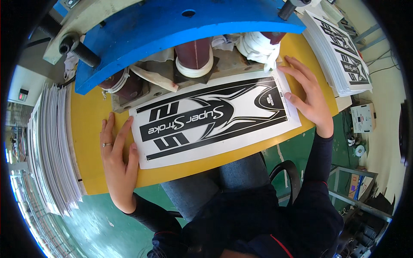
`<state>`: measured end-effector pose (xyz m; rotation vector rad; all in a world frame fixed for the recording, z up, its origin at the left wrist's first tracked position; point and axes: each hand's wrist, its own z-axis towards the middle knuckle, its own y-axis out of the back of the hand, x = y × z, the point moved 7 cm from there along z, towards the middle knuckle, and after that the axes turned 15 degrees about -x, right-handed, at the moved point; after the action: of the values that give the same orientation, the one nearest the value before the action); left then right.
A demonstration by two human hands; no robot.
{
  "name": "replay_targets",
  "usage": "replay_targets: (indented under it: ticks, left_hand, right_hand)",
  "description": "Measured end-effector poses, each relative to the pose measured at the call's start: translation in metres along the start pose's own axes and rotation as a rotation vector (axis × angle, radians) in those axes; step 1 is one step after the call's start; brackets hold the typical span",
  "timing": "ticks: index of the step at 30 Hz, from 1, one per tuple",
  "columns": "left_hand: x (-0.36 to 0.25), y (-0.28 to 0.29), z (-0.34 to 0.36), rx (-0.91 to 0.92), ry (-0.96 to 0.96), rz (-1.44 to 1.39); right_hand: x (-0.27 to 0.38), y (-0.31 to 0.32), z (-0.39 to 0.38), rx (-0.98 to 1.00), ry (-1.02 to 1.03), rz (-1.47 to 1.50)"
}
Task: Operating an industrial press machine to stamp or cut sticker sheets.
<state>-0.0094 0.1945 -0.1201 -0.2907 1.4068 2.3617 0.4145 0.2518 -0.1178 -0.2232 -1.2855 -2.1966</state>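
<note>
A long white printed sheet with black graphics lies flat on the yellow board, in front of the press base. My left hand rests at the sheet's left end, fingers spread on the board and along the sheet's edge. My right hand is at the sheet's right end, fingers apart, its tips touching the sheet's edge and the area beside the press base. Above the sheet are maroon posts, some wrapped in white cloth, under a blue plate.
Tall paper stacks stand at the left and back right, the right one printed. Black bolts protrude from the press. My legs are below the board's front edge, with a metal frame at lower right.
</note>
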Motion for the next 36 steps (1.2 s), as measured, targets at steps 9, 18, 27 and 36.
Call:
replay_targets:
  ticks: [9,18,27,36]
  left_hand:
    - [0.002,-0.001,-0.001,0.005,0.011,0.002]
    - [0.001,0.0,-0.001,-0.013,-0.009,0.012]
    - [0.0,0.0,-0.001,-0.002,0.013,0.005]
    - [-0.001,-0.001,-0.001,-0.018,-0.007,-0.003]
  right_hand:
    - [-0.003,-0.002,-0.001,0.007,-0.003,0.001]
    - [-0.002,-0.002,-0.001,0.005,-0.001,0.0]
    - [-0.001,-0.001,-0.002,0.009,0.003,-0.014]
    - [-0.014,-0.008,-0.01,0.043,-0.027,-0.277]
